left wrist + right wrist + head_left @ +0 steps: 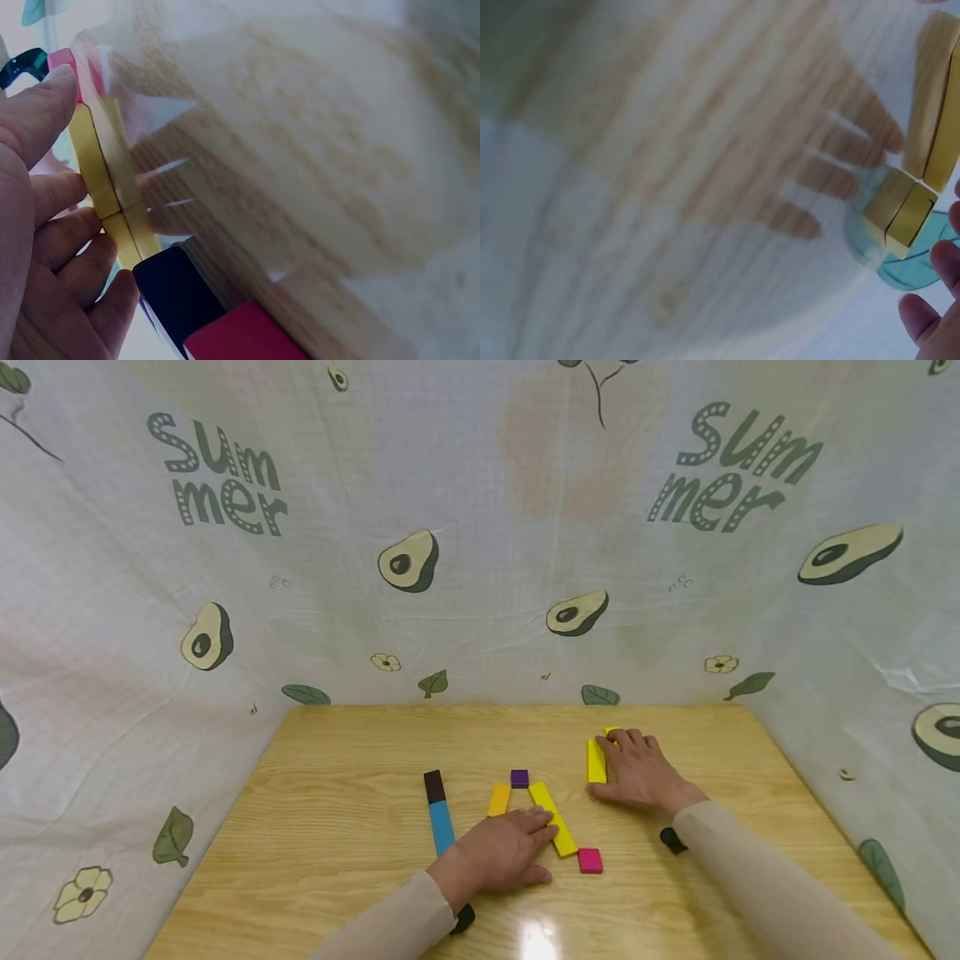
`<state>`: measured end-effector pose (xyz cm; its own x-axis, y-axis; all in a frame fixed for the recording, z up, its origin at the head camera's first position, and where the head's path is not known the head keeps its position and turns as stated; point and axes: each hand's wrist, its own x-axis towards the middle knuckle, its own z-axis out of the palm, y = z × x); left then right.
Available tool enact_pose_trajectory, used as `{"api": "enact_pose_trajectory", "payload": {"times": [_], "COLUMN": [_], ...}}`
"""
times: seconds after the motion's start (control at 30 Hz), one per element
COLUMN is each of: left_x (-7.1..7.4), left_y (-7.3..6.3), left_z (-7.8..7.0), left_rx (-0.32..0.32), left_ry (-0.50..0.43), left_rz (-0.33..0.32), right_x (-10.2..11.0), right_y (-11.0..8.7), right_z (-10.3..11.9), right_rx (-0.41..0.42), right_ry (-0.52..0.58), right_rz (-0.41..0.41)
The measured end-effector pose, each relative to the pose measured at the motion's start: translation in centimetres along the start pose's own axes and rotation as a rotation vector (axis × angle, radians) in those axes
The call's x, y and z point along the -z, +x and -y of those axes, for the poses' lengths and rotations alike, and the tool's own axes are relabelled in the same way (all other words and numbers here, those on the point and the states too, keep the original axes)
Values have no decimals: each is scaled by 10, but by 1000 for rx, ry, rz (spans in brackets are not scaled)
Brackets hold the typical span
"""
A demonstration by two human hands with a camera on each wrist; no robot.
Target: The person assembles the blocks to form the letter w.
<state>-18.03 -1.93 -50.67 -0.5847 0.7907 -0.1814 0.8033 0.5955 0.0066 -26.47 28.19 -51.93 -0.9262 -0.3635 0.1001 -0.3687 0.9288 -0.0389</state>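
My left hand (504, 852) lies over the middle of the blocks, palm down with fingers extended. Its fingertips touch two yellow blocks (553, 820) joined end to end in a slanted line; in the left wrist view its fingers (71, 232) run alongside these yellow blocks (96, 161). Partly covered by that hand is an orange block (499, 799). Farther right, my right hand (639, 774) spreads beside an upright-running yellow block (596, 762), thumb near its close end. A shorter-looking yellow piece (911, 217) meets the longer yellow block (939, 127) by the right fingertips.
A purple square (520, 778) sits between the orange and yellow blocks, and a pink square (590, 861) at the yellow line's near end. Left of them, a dark brown block (434, 787) touches a blue block (442, 827). Printed cloth (480, 635) walls the wooden table (337, 827).
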Motion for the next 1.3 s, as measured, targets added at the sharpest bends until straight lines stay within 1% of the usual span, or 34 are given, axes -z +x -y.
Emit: {"api": "enact_pose_trajectory", "payload": {"times": [0.07,0.17,0.3,0.43,0.63,0.73,1.03,1.3], "left_x": [0,-1,-1,-1,-1,-2,-3,-2], "left_y": [0,0,1,0,1,1,1,0], "left_z": [-1,-2,-3,-3,-1,0,1,-1], "left_rx": [-3,-6,-7,-9,-2,1,-4,5], "left_ry": [-9,-5,15,14,18,16,12,9], "left_rz": [2,1,-5,-9,-17,-16,-27,-23], "right_x": [-1,-3,-2,0,2,3,4,6], "right_y": [0,-1,-6,-13,-21,-27,-49,-69], "right_z": [-1,-1,0,1,5,7,9,9], "right_rx": [-12,-21,-20,-21,5,14,36,41], "right_ry": [2,12,24,42,85,94,52,66], "right_rz": [22,31,25,34,23,22,1,6]}}
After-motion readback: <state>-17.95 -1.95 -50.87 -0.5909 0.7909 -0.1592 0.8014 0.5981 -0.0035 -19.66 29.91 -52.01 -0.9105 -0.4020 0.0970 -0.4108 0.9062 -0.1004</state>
